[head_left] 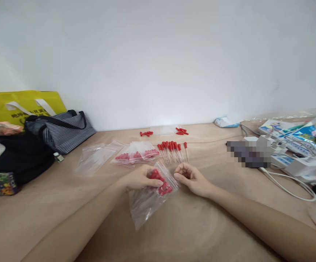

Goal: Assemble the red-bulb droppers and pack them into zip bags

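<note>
My left hand (pixel 144 179) is closed on a clear zip bag (pixel 144 207) that holds red rubber dropper bulbs (pixel 164 188); the bag tilts with its zip edge to the right. Beside that edge, my right hand (pixel 192 178) has curled fingers with thumb and fingertips close together; whether anything is between them is hidden. Beyond my hands lie several glass droppers (pixel 171 147) with red bulbs, one of them a little apart to the right. Left of these, flat zip bags with red bulbs (pixel 136 155) overlap on the cloth.
Flat clear bags (pixel 95 156) lie left. Loose red bulbs (pixel 146 134) and more red bulbs (pixel 182 131) flank clear tubes (pixel 167 131) near the wall. A striped bag (pixel 62 133) and small bottle (pixel 58 157) stand left; a blurred-out phone (pixel 245 154) and white cables (pixel 288 196) lie right.
</note>
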Demonstrator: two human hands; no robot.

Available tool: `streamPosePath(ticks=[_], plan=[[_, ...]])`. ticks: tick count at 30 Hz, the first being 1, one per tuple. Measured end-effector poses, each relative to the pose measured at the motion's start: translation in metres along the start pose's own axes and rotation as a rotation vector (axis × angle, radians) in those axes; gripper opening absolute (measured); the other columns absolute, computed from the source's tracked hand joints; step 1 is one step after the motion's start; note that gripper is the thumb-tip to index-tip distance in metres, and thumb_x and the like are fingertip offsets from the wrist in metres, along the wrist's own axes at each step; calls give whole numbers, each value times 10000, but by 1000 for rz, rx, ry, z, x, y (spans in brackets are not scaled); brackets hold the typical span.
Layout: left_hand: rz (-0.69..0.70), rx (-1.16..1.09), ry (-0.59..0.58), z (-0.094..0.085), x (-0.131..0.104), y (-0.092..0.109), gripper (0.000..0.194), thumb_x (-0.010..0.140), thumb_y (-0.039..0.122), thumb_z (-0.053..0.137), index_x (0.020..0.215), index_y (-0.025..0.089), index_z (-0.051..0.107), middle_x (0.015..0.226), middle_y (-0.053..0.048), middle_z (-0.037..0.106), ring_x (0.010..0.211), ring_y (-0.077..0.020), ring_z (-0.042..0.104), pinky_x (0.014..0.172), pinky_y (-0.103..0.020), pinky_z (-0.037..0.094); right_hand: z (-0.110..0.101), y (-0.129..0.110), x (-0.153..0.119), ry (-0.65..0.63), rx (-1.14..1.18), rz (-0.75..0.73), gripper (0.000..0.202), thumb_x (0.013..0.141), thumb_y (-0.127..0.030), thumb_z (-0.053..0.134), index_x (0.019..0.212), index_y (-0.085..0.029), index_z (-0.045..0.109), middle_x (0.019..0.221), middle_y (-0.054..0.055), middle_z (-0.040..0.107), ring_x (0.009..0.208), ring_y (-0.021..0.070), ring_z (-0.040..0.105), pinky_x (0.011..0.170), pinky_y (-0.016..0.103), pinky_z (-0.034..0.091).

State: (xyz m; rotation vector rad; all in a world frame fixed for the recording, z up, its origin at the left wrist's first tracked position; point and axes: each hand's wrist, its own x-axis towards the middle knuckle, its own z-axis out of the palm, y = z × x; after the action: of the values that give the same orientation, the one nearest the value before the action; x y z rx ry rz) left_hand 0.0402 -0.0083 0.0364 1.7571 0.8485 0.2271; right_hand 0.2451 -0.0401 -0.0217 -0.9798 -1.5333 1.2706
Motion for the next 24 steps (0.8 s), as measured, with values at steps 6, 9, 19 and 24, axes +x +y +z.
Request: streamPosePath(ticks=[6, 9, 19, 24], plan=[[23, 100, 387, -60, -66, 14, 200, 681, 292, 621, 830, 158, 626, 771, 30, 660, 721, -139, 598, 658, -251, 458, -38, -2, -27, -116, -32, 110, 283, 675, -413, 620, 808, -182, 522, 583, -51, 424, 515, 68, 351, 480, 194, 287], [164, 142, 666, -92, -79, 18, 327, 618, 319, 680, 893, 154, 619, 935, -26, 661, 896, -186, 587, 826, -317, 436, -45, -3, -31, -179, 2, 151, 304, 660, -410, 639, 819, -172, 535, 607, -44, 437, 532, 64, 365, 491, 193, 293], [238, 214, 850, -125, -24, -55, 378, 566, 445, 683, 727, 127, 557, 1013, -147, 623, 980, -253, 558, 878, -407, 407, -43, -4, -27, -265, -17, 152, 292, 654, -386, 653, 811, -162, 546, 605, -41, 458, 536, 58, 374, 493, 190, 300], [217, 372, 650, -128, -33, -69, 285, 625, 350, 637, 783, 114, 621, 1098, -111, 594, 1041, -254, 521, 919, -374, 369, -44, -4, -26, -271, -45, 146, 300, 646, -399, 654, 805, -162, 560, 596, -42, 466, 522, 56, 373, 481, 188, 300]])
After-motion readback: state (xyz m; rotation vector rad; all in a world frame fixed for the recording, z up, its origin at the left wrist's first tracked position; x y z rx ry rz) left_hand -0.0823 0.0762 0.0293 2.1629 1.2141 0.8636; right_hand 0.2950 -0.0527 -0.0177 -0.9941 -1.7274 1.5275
